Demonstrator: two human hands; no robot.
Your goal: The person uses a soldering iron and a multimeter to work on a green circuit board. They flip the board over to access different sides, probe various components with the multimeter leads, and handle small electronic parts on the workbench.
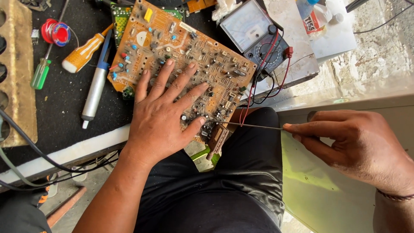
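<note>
Orange-brown and crowded with small parts, the circuit board (181, 64) lies tilted across the near edge of the counter (64, 108), its lower corner hanging out over the person's lap in black trousers (241, 172). The left hand (161, 116) lies flat on the board with fingers spread, palm pressing down and gripping nothing. The right hand (349, 142), at about 3 o'clock from the board, is closed in a pinch on a thin metal probe (250, 125), whose tip touches the board's lower edge just beside the left thumb. At 1 o'clock from the board sits an analogue multimeter (254, 32) with a pale dial face, its red and black leads (267, 73) trailing down toward the lap. At 9 o'clock, on the black mat, lie a silver and blue desoldering pump (95, 84), an orange-handled screwdriver (84, 52) and a green-handled screwdriver (41, 73). A spool of red and blue wire (56, 33) rests at 10 o'clock. Grey cables (26, 146) run along the counter's front edge.
</note>
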